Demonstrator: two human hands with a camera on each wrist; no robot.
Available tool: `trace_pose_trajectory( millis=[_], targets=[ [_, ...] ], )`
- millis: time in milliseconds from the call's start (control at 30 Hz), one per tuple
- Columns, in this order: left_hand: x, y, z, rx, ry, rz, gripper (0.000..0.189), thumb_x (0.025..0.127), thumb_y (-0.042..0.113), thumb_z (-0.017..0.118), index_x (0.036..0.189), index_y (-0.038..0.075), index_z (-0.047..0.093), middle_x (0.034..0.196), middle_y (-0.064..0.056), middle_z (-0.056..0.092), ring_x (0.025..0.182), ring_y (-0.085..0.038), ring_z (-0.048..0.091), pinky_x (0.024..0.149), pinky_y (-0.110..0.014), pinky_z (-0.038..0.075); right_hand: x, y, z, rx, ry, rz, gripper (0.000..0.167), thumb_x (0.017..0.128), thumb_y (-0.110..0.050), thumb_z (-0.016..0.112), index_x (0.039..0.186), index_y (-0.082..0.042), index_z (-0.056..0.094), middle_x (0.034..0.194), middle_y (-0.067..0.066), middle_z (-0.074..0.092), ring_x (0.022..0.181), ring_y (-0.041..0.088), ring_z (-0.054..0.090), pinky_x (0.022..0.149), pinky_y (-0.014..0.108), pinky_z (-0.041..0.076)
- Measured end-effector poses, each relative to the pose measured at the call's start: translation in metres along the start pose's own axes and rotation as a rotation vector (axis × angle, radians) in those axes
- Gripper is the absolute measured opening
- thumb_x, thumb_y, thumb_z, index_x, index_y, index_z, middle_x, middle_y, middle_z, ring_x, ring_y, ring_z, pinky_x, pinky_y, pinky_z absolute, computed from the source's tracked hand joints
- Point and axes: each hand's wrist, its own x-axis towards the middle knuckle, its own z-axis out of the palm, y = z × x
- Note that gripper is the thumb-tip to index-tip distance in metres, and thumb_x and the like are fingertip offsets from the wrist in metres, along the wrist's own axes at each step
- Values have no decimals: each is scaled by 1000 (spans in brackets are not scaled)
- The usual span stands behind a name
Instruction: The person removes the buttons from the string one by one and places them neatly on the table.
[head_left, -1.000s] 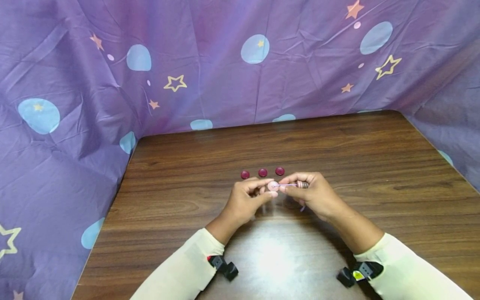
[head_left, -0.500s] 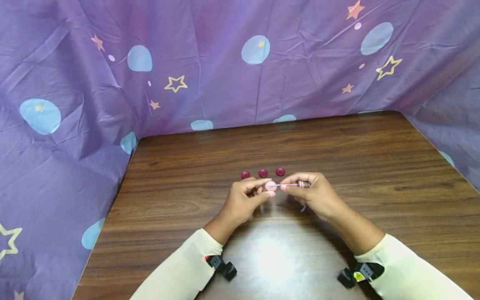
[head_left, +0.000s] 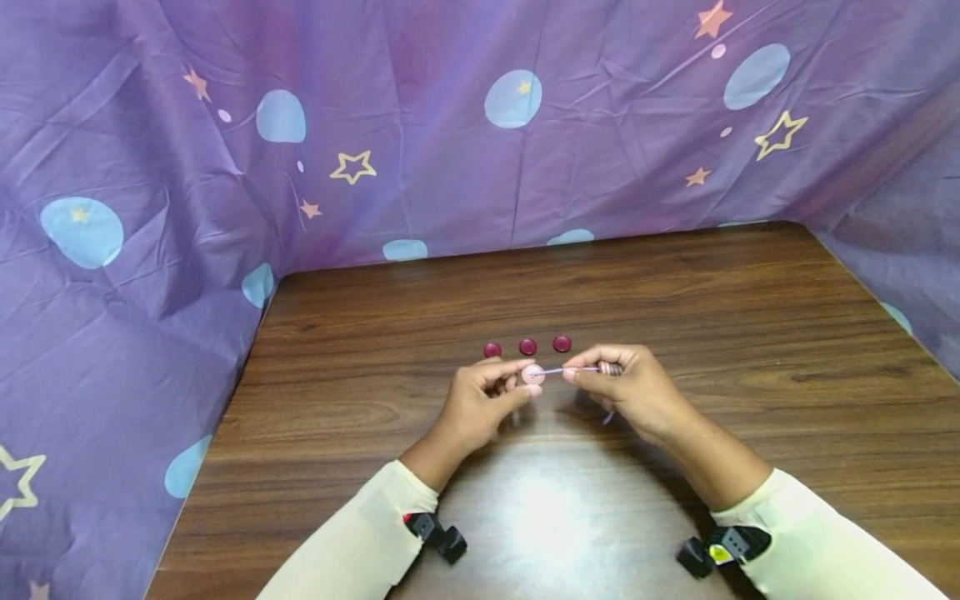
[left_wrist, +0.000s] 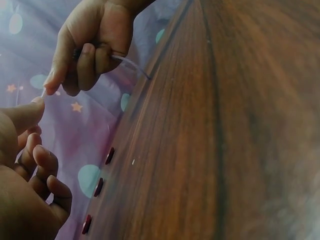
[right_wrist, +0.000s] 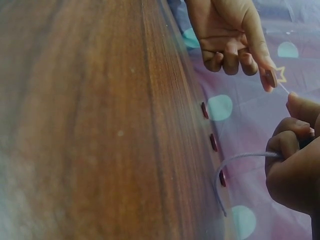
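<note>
Between thumb and forefinger, my left hand (head_left: 474,407) pinches a round pale pink button (head_left: 533,375) above the table. A thin lilac cord (head_left: 553,371) runs from the button's face to my right hand (head_left: 641,396), whose thumb and forefinger pinch it. Banded pink and dark pieces (head_left: 611,368) sit in the right hand's grip, mostly hidden by the fingers. The cord's loose tail (right_wrist: 240,155) hangs below that hand in the right wrist view. Just beyond the hands, three dark red buttons (head_left: 528,346) lie in a row on the table.
The brown wood-grain table (head_left: 360,325) spreads under both hands, with a bright glare near its front. A purple curtain (head_left: 435,167) with stars and blue spots stands behind and along both sides.
My left hand has drawn slightly left with the pink button, so the stretch of cord between the hands is longer. The right hand stays almost where it was.
</note>
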Motion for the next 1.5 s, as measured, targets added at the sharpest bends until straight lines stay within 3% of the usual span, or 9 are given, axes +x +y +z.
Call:
trace_pose_trajectory(
  millis=[500, 767, 1000, 1200, 1333, 1433, 1500],
  targets=[
    [-3, -6, -11, 14, 39, -43, 33, 90, -3, 84, 123, -6, 79, 81, -1, 58, 60, 1, 54, 53, -15, 47, 0, 0, 1, 15, 2, -1, 23, 96, 0, 78, 91, -22, 83, 61, -10, 55, 53, 6, 46, 50, 22, 39],
    [-2, -12, -17, 42, 63, -11, 32, 89, -3, 85, 121, -8, 79, 81, -1, 58, 60, 2, 54, 53, -16, 49, 1, 0, 0, 15, 15, 1, 25, 95, 0, 78, 90, -23, 83, 59, -9, 55, 52, 6, 46, 48, 22, 39],
    [-1, -16, -23, 120, 123, -10, 31, 87, 1, 89, 117, -3, 82, 91, -20, 68, 77, -3, 56, 67, -14, 46, 1, 0, 0, 33, 20, 5, 26, 96, 1, 78, 89, -24, 83, 60, -10, 54, 54, 6, 47, 50, 22, 40],
    [0, -18, -29, 171, 144, -34, 33, 87, 6, 90, 119, 0, 82, 114, -21, 67, 96, -25, 62, 76, -21, 48, 0, 0, 0, 33, 21, 5, 26, 96, 0, 78, 89, -24, 83, 60, -10, 54, 54, 6, 47, 50, 22, 40],
    [0, -19, -31, 213, 130, -49, 33, 89, 10, 91, 119, 2, 83, 132, -23, 63, 120, -35, 60, 97, -32, 50, 0, -1, 0, 41, 17, 2, 25, 97, 0, 78, 89, -24, 83, 60, -9, 55, 54, 6, 47, 50, 22, 40],
    [0, -18, -32, 237, 126, -66, 33, 89, 13, 91, 119, 4, 84, 144, -24, 60, 137, -39, 54, 116, -46, 44, 0, -1, 0, 49, 15, -4, 24, 97, -1, 77, 90, -23, 83, 60, -9, 54, 53, 6, 47, 49, 22, 39],
    [0, -17, -33, 252, 129, -80, 33, 88, 15, 92, 119, 6, 84, 150, -23, 58, 145, -41, 51, 122, -57, 39, 0, -1, 0, 62, 13, -8, 24, 97, 0, 77, 90, -22, 82, 60, -9, 54, 53, 6, 47, 49, 22, 39]
  ],
)
